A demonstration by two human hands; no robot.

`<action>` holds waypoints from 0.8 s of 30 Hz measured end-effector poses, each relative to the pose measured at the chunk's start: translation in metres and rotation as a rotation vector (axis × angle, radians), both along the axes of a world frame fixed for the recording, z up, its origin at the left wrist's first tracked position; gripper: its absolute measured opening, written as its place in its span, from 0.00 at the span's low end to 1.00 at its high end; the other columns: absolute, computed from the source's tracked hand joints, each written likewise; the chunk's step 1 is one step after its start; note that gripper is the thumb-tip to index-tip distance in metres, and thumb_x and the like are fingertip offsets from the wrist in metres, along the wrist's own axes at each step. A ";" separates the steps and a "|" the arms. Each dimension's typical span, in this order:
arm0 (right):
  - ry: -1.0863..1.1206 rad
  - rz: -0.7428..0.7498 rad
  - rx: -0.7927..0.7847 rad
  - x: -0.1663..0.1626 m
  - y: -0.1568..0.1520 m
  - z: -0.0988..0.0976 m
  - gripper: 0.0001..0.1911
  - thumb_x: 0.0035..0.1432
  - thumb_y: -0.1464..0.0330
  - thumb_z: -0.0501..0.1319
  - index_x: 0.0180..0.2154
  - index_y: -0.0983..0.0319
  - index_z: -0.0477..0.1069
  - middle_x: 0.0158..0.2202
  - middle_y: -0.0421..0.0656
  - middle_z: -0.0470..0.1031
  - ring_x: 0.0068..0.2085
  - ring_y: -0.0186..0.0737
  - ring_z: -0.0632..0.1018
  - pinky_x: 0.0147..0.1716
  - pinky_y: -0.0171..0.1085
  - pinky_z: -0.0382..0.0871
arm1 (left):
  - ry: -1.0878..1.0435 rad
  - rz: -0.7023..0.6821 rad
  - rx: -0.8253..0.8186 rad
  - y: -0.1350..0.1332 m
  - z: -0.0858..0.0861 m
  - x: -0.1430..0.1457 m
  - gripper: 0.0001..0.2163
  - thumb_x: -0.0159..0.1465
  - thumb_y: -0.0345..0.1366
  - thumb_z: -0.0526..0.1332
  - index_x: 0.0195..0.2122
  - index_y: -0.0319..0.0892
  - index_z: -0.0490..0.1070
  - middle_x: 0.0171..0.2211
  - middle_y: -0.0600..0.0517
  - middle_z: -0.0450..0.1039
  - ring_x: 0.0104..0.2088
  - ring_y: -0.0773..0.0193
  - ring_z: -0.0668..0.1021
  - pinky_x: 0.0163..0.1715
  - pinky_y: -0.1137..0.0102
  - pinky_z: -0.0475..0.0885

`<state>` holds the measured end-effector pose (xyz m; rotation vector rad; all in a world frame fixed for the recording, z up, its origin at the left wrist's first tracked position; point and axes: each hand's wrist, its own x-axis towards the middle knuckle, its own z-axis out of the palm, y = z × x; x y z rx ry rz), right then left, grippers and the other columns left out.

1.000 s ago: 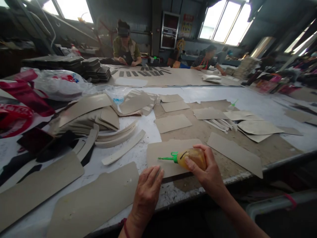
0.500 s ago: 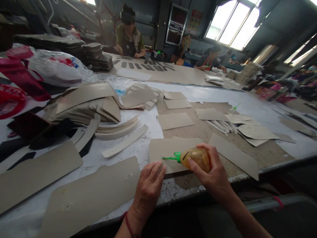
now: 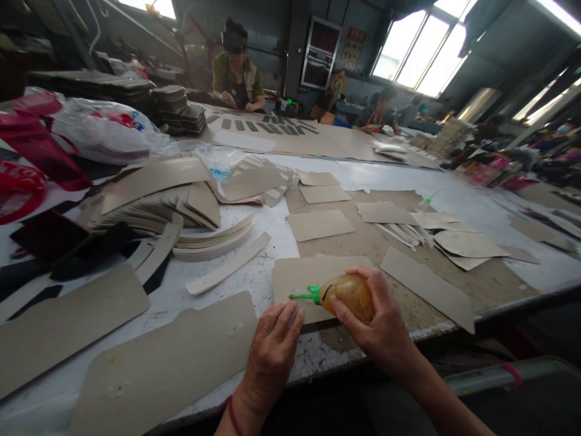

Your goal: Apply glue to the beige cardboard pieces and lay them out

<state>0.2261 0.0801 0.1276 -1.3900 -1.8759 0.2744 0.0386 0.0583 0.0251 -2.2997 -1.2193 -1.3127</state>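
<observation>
From the bottle (image 3: 348,295), I could pass at 12 o'clock over the brown board (image 3: 367,239); the curved stack (image 3: 158,209) bars 10, the left hand (image 3: 273,345) 8.

Bright window (image 3: 438,51) in a dim grey wall (image 3: 267,33)

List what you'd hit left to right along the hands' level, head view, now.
Leftmost grey-beige panel → broad wavy-edged panel → left hand → amber squeeze bottle → right hand holding it → long slanted panel.
</observation>
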 end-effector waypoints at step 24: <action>0.373 -0.466 -0.085 0.082 -0.020 0.017 0.26 0.52 0.51 0.66 0.47 0.57 0.65 0.37 0.41 0.71 0.32 0.39 0.74 0.30 0.36 0.73 | 0.057 -0.031 0.008 -0.003 -0.007 -0.004 0.19 0.62 0.17 0.57 0.54 0.34 0.70 0.49 0.42 0.75 0.51 0.53 0.73 0.51 0.60 0.69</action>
